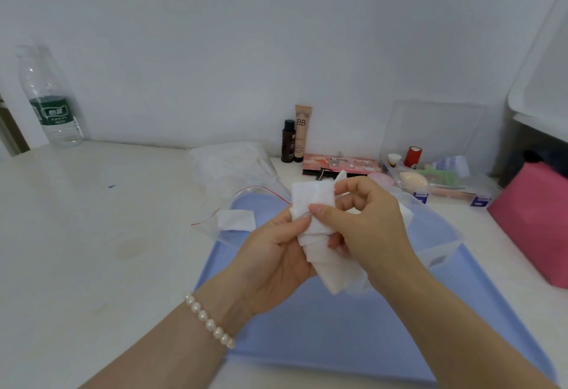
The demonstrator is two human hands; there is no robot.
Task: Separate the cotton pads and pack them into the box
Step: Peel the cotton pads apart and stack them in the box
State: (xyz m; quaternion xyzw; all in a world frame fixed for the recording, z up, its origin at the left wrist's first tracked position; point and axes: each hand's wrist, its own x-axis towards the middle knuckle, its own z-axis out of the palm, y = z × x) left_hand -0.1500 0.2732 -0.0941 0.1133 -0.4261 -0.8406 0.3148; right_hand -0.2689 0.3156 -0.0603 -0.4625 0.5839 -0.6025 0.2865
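A stack of white cotton pads point(313, 201) is held up between both hands above a blue tray point(338, 327). My left hand point(276, 253) grips the stack from below, its thumb on the front. My right hand point(365, 219) pinches the top pad between thumb and fingers. The lower pads fan downward point(335, 268). A clear plastic box point(442, 238) stands on the tray behind my right hand, partly hidden by it. Another single pad point(235, 219) lies inside a clear zip bag point(227, 213) left of the box.
A water bottle point(50, 102) stands at the far left. Two cosmetic tubes point(297, 135), a pink palette point(341, 165) and a clear organiser point(442, 179) with small items line the wall. A pink box point(534, 219) sits at the right. Crumpled plastic point(233, 164) lies behind the tray.
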